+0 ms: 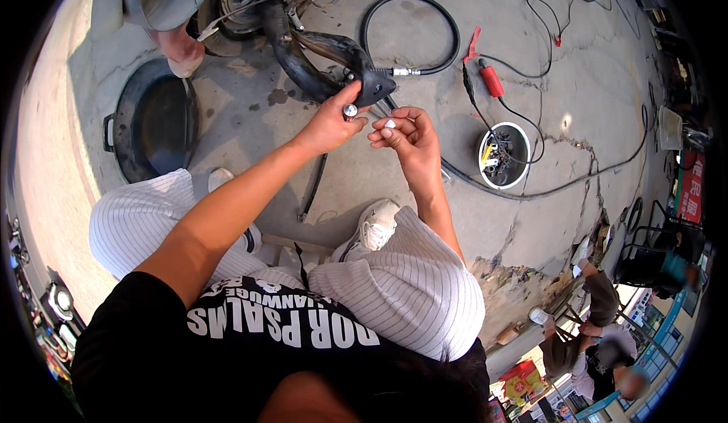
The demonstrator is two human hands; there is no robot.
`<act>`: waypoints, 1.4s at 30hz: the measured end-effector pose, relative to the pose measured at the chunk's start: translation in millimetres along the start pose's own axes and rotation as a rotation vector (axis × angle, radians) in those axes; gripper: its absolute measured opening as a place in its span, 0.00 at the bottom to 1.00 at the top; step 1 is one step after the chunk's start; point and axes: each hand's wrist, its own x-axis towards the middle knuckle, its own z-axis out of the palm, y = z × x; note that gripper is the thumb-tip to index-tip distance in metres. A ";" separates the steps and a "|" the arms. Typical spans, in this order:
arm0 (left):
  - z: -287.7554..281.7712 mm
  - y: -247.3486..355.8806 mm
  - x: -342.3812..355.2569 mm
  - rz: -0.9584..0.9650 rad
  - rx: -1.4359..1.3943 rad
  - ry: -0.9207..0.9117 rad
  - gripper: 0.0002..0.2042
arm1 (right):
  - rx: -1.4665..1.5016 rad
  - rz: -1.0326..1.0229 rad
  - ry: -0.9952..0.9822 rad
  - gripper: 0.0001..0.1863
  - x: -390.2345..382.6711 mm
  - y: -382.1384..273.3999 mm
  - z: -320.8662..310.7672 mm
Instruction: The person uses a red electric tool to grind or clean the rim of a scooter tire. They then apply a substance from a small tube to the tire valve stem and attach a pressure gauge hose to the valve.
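Note:
My left hand (331,123) is closed on a small dark cylinder with a shiny silver end (349,111). Its index finger touches the underside of a black rubber loop (298,68) that looks like an inner tube, near the pointed black end (377,88). Just right of it, my right hand (410,142) pinches a small white piece (390,124) between thumb and fingers. What the white piece is, I cannot make out. The two hands are close together but apart.
A black basin (120,112) of dark liquid stands at left, near another person's hand (180,50) and a wheel (241,2). At right are a white bowl (523,136) of small parts, a red cylindrical tool (491,80) and a long hose (531,195). Seated people (599,347) are at lower right.

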 end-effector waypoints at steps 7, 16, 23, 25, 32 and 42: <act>-5.1 16.2 -4.3 0.024 0.346 -0.006 0.26 | -0.679 -0.259 -0.020 0.07 7.7 -17.6 27.1; -2.3 18.8 -6.3 0.106 0.445 -0.004 0.28 | -0.900 -0.420 -0.030 0.07 13.8 -8.6 36.9; -9.9 -5.4 -6.4 0.167 0.617 -0.050 0.29 | -1.303 -0.572 -0.190 0.04 19.1 -16.5 34.6; -11.4 -11.7 -7.3 0.190 0.643 -0.056 0.29 | -1.393 -0.552 -0.200 0.06 20.7 -17.5 34.2; -10.1 -3.6 -6.7 0.099 0.641 -0.075 0.28 | -1.564 -0.429 -0.067 0.16 20.3 -0.9 35.0; -9.8 -7.7 -6.7 0.181 0.636 -0.073 0.31 | -1.265 -0.630 -0.116 0.15 17.2 5.6 28.3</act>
